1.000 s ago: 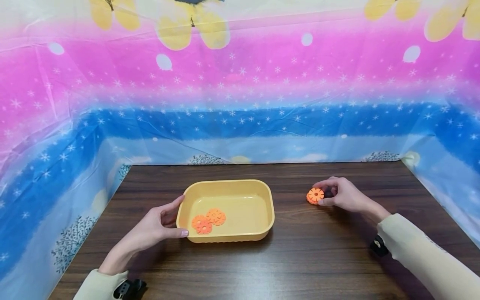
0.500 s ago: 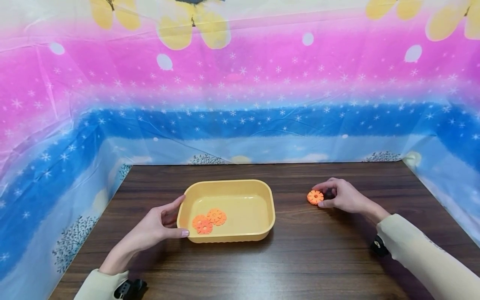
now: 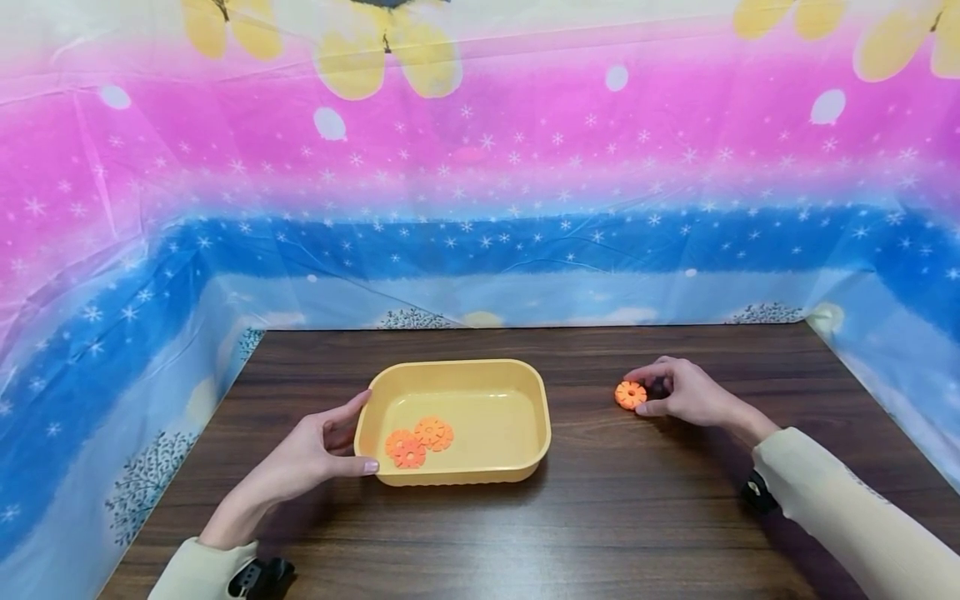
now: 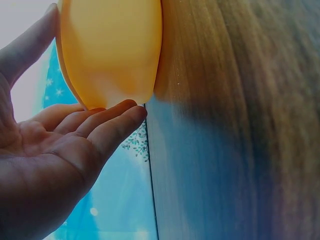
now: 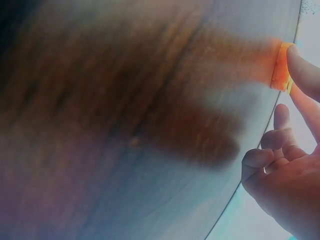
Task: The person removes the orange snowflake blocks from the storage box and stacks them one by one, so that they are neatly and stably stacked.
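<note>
A yellow plastic basin [image 3: 495,429] sits on the table, left of centre in the head view. My left hand [image 3: 303,457] holds its left end, thumb on the near corner and fingers along the far side; the left wrist view shows several fingertips against the basin's [image 4: 112,55] wall. Inside lie several orange snowflake discs [image 3: 433,432], overlapping near the left end. Right of the basin, my right hand [image 3: 693,397] pinches a small stack of orange snowflake discs [image 3: 624,402] between thumb and index finger, low at the table. How many discs are stacked cannot be told.
The dark wood-grain table [image 3: 592,517] carries the basin and the stack. A patterned cloth [image 3: 525,242] rises behind it and at both sides. Black straps with devices [image 3: 258,577] sit at both wrists.
The top orange disc, offset from the one beneath it a second ago, now lies nearly in line with it. My right fingers shifted very slightly. The left hand and basin hold still.
</note>
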Tool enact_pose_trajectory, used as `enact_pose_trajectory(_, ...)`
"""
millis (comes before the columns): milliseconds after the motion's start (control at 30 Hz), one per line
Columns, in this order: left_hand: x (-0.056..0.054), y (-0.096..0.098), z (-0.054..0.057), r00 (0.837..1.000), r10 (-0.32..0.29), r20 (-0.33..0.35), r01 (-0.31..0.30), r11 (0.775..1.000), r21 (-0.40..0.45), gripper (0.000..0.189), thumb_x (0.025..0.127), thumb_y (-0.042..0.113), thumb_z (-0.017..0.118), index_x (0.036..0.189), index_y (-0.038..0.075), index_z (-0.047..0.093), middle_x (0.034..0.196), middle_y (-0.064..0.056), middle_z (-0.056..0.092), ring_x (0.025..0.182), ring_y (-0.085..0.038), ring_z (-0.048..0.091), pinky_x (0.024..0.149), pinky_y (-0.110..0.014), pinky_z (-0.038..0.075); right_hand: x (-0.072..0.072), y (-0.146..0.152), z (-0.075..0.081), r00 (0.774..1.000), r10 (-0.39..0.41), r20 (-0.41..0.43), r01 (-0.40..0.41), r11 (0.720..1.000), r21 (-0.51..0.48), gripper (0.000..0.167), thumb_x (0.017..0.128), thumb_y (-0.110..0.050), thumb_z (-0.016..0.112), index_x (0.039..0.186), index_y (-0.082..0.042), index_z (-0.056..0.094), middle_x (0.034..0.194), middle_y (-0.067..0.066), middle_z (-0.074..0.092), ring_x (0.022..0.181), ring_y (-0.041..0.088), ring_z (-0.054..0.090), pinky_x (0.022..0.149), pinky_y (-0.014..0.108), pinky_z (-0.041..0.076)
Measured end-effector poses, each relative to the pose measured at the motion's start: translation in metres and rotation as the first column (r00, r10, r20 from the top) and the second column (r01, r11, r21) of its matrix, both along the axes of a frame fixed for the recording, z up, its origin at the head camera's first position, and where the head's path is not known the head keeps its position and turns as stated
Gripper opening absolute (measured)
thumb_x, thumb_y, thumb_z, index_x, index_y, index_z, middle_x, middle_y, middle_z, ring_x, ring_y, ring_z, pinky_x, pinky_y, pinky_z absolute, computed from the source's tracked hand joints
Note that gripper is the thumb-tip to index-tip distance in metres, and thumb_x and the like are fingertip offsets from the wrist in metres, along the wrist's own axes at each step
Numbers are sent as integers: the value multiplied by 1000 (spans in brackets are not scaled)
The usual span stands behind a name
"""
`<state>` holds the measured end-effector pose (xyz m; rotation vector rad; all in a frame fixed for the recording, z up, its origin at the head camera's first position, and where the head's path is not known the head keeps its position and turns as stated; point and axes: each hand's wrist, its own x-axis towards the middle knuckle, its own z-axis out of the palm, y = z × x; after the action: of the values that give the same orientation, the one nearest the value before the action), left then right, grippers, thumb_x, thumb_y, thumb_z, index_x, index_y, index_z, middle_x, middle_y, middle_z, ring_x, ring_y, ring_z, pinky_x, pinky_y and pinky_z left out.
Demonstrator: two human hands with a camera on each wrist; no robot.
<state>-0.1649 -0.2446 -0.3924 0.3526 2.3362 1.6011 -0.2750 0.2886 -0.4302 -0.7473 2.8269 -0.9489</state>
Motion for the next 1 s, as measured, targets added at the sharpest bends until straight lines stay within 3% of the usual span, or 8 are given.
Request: enact_pose_trajectory(1000,0,-1,-2,1000,-4,0,4,1000,13,93,75,13,78,148,14,21,150,-10,21,127,-30,37,88,-32,47,1,1,3,1000,-5,27,5,1000,-10,45,75,-30,78,117,-21,65,95,6,53,75,24,43,60,32,36)
